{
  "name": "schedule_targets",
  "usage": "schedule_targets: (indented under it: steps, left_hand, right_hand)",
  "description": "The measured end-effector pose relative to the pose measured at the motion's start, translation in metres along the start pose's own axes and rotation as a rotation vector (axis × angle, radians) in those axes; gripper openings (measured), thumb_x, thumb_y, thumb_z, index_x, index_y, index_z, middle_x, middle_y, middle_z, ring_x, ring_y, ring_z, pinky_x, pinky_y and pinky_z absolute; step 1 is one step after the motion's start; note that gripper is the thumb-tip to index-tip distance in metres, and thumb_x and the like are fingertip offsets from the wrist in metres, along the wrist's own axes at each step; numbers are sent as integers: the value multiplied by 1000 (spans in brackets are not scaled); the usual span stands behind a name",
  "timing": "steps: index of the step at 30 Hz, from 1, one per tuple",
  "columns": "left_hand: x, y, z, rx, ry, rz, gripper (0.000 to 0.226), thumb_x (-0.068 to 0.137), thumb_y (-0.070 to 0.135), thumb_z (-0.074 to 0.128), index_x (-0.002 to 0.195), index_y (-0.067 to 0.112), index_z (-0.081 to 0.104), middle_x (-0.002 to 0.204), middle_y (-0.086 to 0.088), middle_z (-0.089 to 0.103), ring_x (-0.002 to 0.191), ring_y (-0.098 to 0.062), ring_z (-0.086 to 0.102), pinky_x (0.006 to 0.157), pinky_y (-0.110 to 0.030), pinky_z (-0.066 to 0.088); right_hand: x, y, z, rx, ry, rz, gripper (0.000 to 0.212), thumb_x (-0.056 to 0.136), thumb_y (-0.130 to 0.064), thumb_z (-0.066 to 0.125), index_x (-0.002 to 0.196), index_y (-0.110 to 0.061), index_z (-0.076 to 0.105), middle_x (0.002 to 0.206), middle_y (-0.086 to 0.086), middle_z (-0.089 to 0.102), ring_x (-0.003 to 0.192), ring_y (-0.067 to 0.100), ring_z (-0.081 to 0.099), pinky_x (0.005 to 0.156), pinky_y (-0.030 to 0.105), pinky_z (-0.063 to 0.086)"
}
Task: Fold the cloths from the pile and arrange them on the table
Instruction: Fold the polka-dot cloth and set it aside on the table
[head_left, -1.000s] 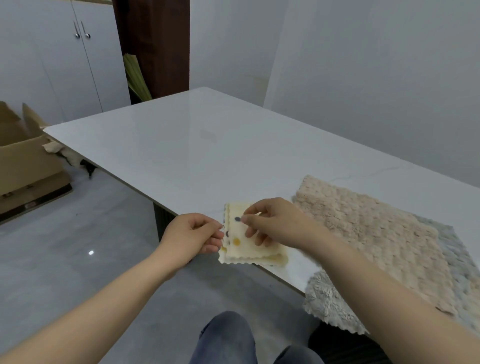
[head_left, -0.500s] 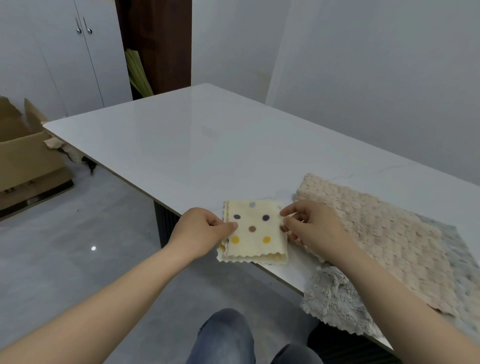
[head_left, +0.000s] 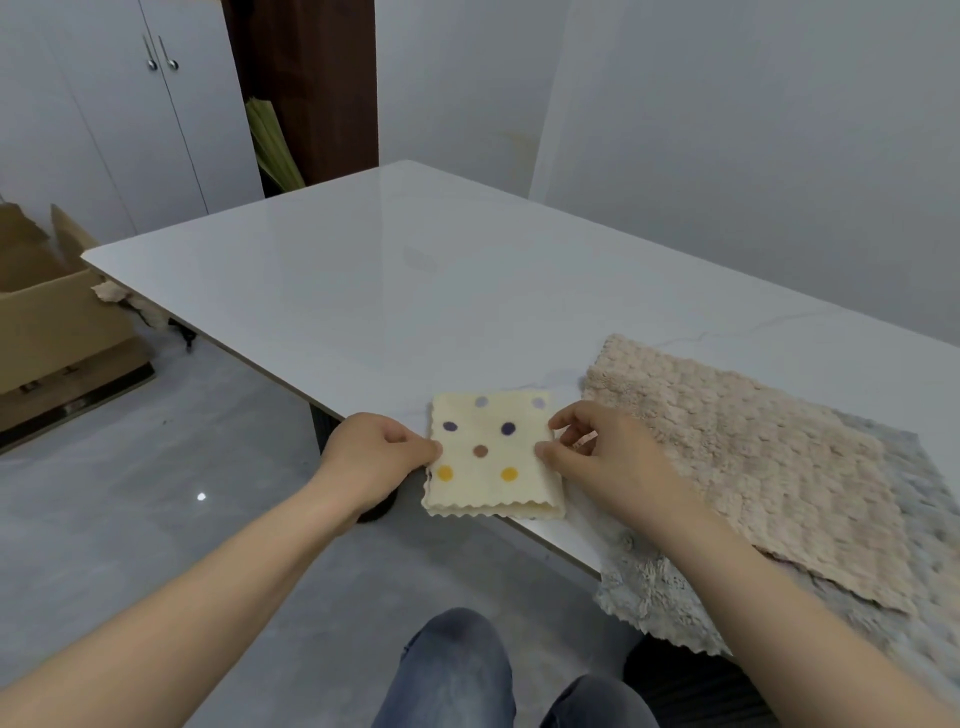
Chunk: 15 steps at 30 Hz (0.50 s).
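This looks like a sparsely furnished room in a home, perhaps a dining area, though nothing settles it. A large table (head_left: 415, 291) with a glossy white, faintly marble-veined top fills the middle. At the far left stands a white cupboard (head_left: 104, 130) with two doors and slim metal handles (head_left: 161, 57), next to a dark wooden panel (head_left: 311, 78). The walls (head_left: 727, 156) are plain white and the floor (head_left: 156, 493) is smooth and grey. An open cardboard box (head_left: 47, 322) sits on the floor at the left. Soft household cloths lie at the table's near right: a dotted cloth (head_left: 493, 452) beside a beige nubbly cloth (head_left: 753, 457).
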<state>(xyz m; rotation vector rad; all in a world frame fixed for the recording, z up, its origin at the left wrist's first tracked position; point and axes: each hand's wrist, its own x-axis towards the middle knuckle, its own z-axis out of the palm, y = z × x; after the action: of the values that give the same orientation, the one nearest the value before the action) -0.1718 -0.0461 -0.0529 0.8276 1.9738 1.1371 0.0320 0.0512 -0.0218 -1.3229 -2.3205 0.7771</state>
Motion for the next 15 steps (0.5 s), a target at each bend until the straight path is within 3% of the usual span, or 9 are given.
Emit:
schedule_targets:
  steps: [7,10,13,15]
  left_hand:
    - [0,-4,2,72,43,50,25,79,27,73,66,5,71,53,1,57,47,-13,44,52,-24,37]
    - [-3,-7,3,72,33,51,34,80,34,70,60,7,70,59,-11,68,49,-18,53,54,-30,47]
    - [-11,-10,4,58,-8,14,38,80,39,69,64,5,71,61,-6,72,54,-18,66,57,-29,56]
    - [-12,-12,6,-5,-69,-39,37,78,38,73,72,1,72,69,-10,74,63,-21,72,60,-29,59]
  right_hand:
    - [-1,1,3,-46,-31,5,34,81,-32,69,112,-26,57,94,-6,62,82,10,60,74,31,52]
    - [-3,2,5,-91,-40,-26,44,83,-28,66,124,-28,51,109,-5,57,88,12,58,73,29,48]
    - [-7,2,6,-180,-24,-154,51,88,-21,60,136,-30,46,130,-7,47,115,13,50,90,24,41]
    - [-8,2,6,-266,-66,-273,51,90,-14,54,138,-29,47,144,-9,41,134,13,35,107,17,24]
